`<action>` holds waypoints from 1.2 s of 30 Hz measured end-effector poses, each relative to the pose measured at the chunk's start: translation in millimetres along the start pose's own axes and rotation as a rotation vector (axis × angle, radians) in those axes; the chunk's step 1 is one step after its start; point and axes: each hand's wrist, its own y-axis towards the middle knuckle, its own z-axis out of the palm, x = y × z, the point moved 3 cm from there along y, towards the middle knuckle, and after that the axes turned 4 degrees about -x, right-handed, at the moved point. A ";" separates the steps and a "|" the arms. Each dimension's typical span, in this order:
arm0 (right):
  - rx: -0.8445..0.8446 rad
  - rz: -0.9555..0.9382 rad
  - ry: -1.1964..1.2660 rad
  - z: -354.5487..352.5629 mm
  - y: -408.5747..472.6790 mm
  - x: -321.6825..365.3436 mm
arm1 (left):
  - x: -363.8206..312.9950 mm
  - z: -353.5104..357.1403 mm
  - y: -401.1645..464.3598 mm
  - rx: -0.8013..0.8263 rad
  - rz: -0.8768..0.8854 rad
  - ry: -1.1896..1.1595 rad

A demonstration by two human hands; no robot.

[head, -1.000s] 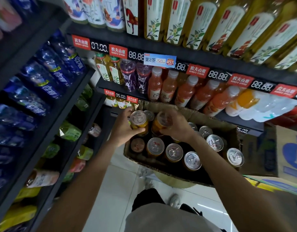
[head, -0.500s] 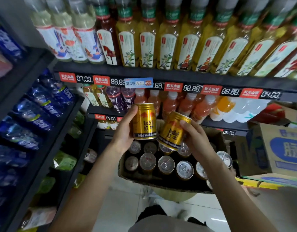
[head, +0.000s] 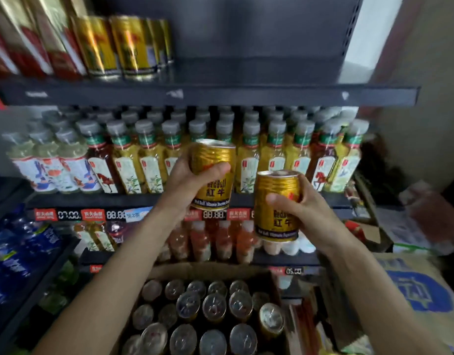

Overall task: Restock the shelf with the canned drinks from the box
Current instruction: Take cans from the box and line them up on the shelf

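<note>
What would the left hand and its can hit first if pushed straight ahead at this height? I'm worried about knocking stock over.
Probably the tea bottles right behind the can in the left hand; depth is unclear.

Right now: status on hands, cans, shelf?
Left hand grips gold can; right hand grips second gold can. Both below dark top shelf. Open space right of shelved gold cans.

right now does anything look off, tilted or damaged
Nothing stands out. The left hand and right hand each hold an undented gold can upright, and the cans in the box stand upright.
</note>
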 end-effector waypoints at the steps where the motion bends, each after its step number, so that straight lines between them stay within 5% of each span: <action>1: 0.024 -0.047 -0.017 -10.6 4.9 17.4 | -15.8 8.1 6.3 -0.014 0.066 0.024; 8: 0.201 -0.367 -0.101 -60.5 52.1 143.4 | -122.2 51.2 45.2 -0.091 0.409 0.286; 15: 0.177 -0.509 -0.325 -61.3 125.0 227.1 | -170.8 49.1 115.2 -0.170 0.420 0.462; 25: -0.174 -0.542 -0.433 -33.5 269.4 238.6 | -138.3 13.4 247.6 -0.436 0.368 0.708; 33: -0.194 -0.526 -0.813 -10.8 347.6 234.6 | -111.6 4.0 316.2 -0.317 0.456 1.178; 36: -0.185 -0.499 -0.889 -2.7 370.4 222.0 | -97.8 -0.8 335.0 -0.279 0.409 1.186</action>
